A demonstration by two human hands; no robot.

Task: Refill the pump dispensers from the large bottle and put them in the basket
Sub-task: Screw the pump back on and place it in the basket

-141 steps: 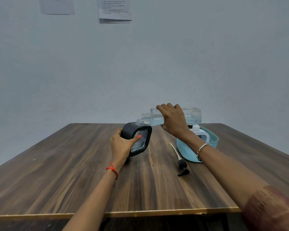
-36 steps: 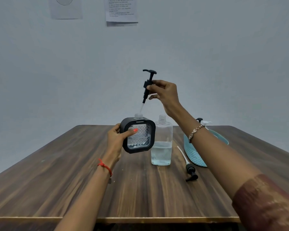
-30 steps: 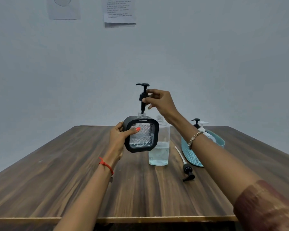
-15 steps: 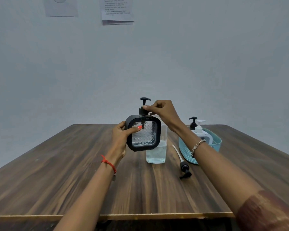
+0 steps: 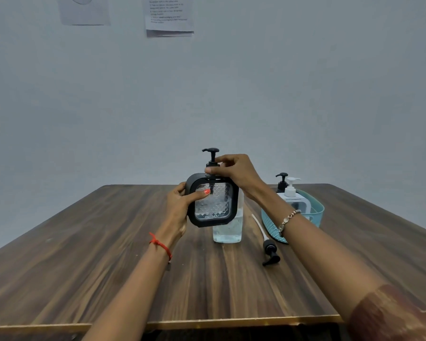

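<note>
- Left hand (image 5: 180, 210) grips the black square dispenser (image 5: 213, 205) by its left edge, with the thumb laid across the patterned clear front. The dispenser is upright and held above the table (image 5: 108, 267).
- Right hand (image 5: 236, 172) pinches the collar of the black pump (image 5: 211, 156) at the dispenser's neck. The pump sits in the neck with its nozzle pointing left.
- Large bottle (image 5: 228, 230) stands upright on the table directly behind the dispenser, which hides its upper part. Clear liquid shows in its lower part.
- Loose pump (image 5: 269, 252) with a white tube lies flat on the table, between the large bottle and the basket and just beside the right forearm.
- Teal basket (image 5: 317, 212) sits on the table to the right, and the right forearm crosses in front of its near wall.
- In the basket stands a white dispenser (image 5: 292, 195). The black pump top (image 5: 282, 179) of another shows behind it, its body hidden.
- Two paper sheets (image 5: 169, 16) hang on the wall, text too small to read.
</note>
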